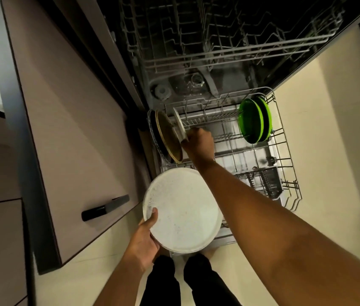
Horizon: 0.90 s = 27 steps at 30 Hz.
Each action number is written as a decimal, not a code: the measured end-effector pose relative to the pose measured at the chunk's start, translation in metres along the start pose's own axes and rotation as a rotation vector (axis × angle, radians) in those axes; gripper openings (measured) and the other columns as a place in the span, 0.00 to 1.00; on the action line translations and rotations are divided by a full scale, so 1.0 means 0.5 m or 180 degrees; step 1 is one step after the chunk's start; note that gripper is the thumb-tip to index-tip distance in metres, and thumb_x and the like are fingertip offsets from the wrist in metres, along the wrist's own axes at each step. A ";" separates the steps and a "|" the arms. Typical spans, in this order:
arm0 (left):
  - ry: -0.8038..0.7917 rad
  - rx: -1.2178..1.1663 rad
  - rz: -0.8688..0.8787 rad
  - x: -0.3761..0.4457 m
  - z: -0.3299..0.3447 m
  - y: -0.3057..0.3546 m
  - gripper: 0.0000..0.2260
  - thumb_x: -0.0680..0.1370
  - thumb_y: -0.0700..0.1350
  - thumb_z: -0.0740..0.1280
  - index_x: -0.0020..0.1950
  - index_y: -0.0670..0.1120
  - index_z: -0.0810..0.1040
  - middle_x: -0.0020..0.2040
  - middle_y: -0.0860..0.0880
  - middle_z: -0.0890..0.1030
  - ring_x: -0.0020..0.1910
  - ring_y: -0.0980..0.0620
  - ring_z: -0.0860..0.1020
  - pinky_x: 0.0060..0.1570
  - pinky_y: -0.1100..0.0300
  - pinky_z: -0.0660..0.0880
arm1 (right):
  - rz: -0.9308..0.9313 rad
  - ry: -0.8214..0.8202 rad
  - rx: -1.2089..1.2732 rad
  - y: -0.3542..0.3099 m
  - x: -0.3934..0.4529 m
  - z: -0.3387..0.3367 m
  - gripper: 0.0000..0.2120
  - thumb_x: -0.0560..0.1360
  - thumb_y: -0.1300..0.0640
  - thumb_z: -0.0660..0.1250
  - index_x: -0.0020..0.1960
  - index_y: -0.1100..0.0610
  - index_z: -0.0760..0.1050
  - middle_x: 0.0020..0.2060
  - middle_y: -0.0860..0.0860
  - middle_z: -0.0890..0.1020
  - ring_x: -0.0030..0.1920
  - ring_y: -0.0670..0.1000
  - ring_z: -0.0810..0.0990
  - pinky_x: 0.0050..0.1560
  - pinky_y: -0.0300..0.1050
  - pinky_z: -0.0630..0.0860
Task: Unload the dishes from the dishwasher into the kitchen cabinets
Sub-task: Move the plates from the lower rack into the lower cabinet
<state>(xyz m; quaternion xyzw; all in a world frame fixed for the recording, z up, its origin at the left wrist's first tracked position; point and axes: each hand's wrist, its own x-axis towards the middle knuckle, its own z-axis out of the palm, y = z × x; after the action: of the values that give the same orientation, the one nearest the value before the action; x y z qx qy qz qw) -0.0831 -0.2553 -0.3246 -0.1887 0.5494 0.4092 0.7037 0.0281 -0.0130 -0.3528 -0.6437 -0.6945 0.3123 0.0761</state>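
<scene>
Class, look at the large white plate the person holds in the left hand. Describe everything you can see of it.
The large white plate is round, pale and faintly speckled, with a low raised rim; it looks ceramic. It is held roughly flat, face up, over the near end of the pulled-out lower rack. The left hand grips its near-left edge, thumb on top and fingers beneath. The right forearm crosses above its upper right part; contact cannot be told.

The left hand (146, 237) is held low and close, thumb over a plate's rim, gripping it, while the right arm stretches forward, its hand (197, 144) curled, pinching another plate's edge.
</scene>
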 end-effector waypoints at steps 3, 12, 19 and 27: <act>0.0057 -0.0110 0.0024 -0.009 0.023 -0.002 0.21 0.77 0.49 0.69 0.68 0.47 0.74 0.61 0.44 0.82 0.61 0.42 0.80 0.58 0.46 0.78 | -0.0257 0.0152 0.0269 0.024 -0.062 -0.068 0.05 0.73 0.62 0.71 0.48 0.61 0.83 0.42 0.55 0.85 0.40 0.53 0.83 0.40 0.44 0.79; 0.0141 0.0096 0.0197 -0.035 0.078 0.005 0.27 0.73 0.58 0.67 0.69 0.47 0.75 0.62 0.44 0.82 0.62 0.44 0.79 0.67 0.46 0.72 | -0.1248 0.0661 0.0055 0.079 -0.404 -0.199 0.07 0.74 0.61 0.73 0.52 0.56 0.84 0.52 0.50 0.83 0.48 0.47 0.83 0.44 0.43 0.82; 0.0347 0.0650 -0.0013 -0.058 0.076 -0.002 0.50 0.57 0.83 0.51 0.64 0.51 0.78 0.60 0.44 0.83 0.62 0.41 0.78 0.67 0.42 0.71 | -0.1570 0.0185 -0.0496 0.059 -0.566 -0.120 0.08 0.72 0.58 0.71 0.50 0.53 0.85 0.54 0.53 0.85 0.46 0.50 0.85 0.31 0.39 0.79; 0.0192 0.0512 -0.0261 -0.054 0.034 -0.023 0.57 0.51 0.86 0.47 0.66 0.52 0.78 0.60 0.43 0.83 0.61 0.38 0.78 0.66 0.37 0.70 | -0.1469 -0.0234 -0.0675 0.040 -0.600 -0.094 0.14 0.64 0.56 0.81 0.48 0.51 0.85 0.47 0.52 0.85 0.48 0.51 0.85 0.35 0.40 0.80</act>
<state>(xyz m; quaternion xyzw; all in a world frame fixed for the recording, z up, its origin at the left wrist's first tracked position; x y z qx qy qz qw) -0.0649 -0.2599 -0.2962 -0.1661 0.5932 0.3288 0.7158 0.1168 -0.2801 -0.2373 -0.4607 -0.8542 0.2353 0.0521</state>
